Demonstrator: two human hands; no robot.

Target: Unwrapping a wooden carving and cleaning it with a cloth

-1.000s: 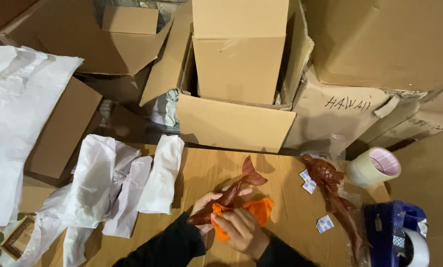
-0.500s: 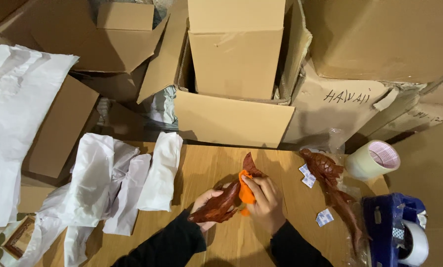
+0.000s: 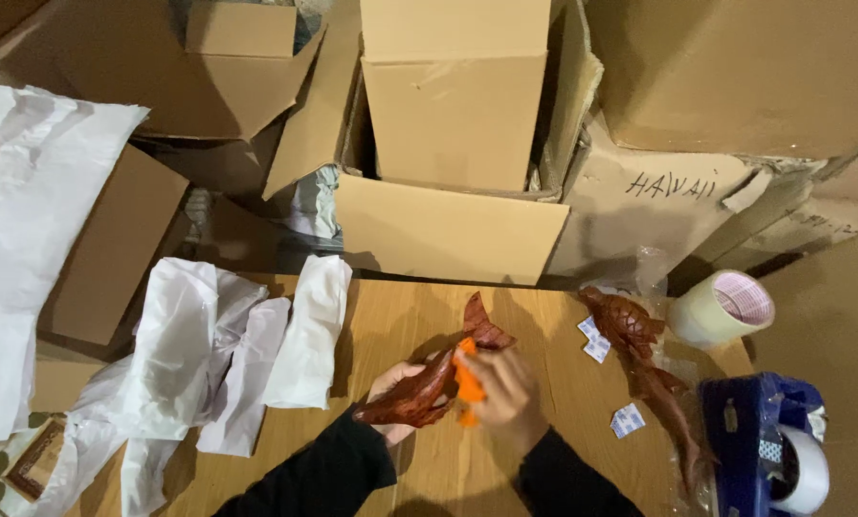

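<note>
Dim warm light, soft shadows.

Bare surface (image 3: 419, 321) was left between the white wrapped bundles (image 3: 247, 359) on the left and the second carved fish (image 3: 644, 369) on the right. The far edge was blocked by an open cardboard box (image 3: 448, 225); the right corner was crowded by a tape roll (image 3: 724, 308) and a blue tape dispenser (image 3: 764, 440).

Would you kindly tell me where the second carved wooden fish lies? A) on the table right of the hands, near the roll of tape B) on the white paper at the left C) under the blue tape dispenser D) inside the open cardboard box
A: the second carved fish lies on the wooden table, right of the hands and beside the roll of tape.
</note>
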